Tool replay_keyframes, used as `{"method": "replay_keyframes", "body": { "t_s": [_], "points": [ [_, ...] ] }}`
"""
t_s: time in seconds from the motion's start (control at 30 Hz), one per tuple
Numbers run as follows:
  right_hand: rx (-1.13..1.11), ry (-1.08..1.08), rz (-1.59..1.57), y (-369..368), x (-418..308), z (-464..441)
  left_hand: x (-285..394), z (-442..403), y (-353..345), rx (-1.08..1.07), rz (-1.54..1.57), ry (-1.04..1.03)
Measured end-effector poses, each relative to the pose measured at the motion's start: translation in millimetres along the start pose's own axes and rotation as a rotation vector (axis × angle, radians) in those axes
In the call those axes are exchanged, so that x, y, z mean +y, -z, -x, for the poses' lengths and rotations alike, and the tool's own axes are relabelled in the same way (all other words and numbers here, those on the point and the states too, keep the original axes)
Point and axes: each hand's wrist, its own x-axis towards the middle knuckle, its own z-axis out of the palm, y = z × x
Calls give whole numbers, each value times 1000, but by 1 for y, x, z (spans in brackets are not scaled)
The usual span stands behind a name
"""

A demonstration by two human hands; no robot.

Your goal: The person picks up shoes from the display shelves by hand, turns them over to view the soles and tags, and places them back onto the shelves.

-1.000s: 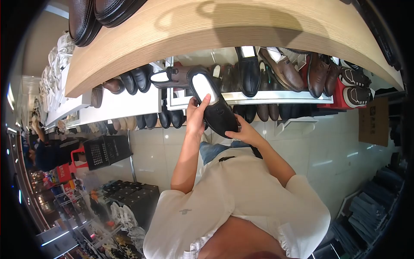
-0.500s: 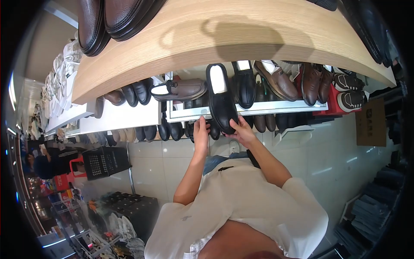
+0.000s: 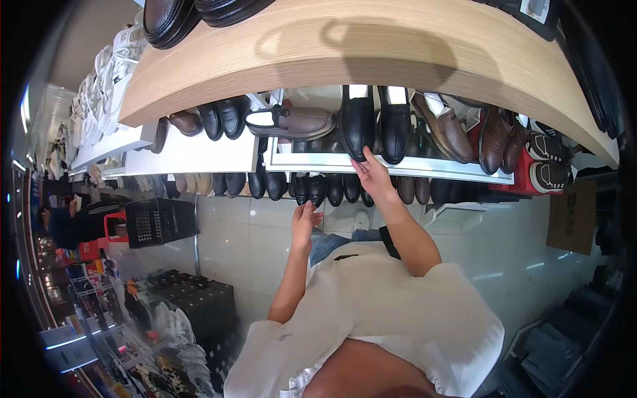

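A black slip-on shoe with a white insole stands on the white-framed shelf, its toe toward me. At that toe is my right hand, thumb on the upper and fingers curled at the front edge. A matching black shoe is just to its right. My left hand hangs lower, holding nothing, fingers loosely spread before a lower row of dark shoes. To the left of the gripped shoe, a brown-grey shoe lies sideways.
A curved wooden shelf overhangs the shoes. Brown shoes and a red box are on the right, near a cardboard box. A black basket and another person appear at left.
The black shoe has gone from both hands' area up onto the shelf, beside its match. My right hand followed it forward; my left hand has dropped back, away from it.
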Motion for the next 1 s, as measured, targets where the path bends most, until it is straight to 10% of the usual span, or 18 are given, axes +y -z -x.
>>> {"method": "replay_keyframes", "body": {
  "t_s": [0.37,0.7,0.87,1.0],
  "points": [
    [-97,-383,490,31,21,57,-35,-3,48,91,-4,148],
    [154,-342,795,80,41,71,-234,-3,221,396,-146,586],
    [-183,418,1386,-26,72,10,-347,70,279,633,154,763],
    [-335,1049,1773,-147,82,-29,-384,117,310,401,-46,554]
  ]
}}
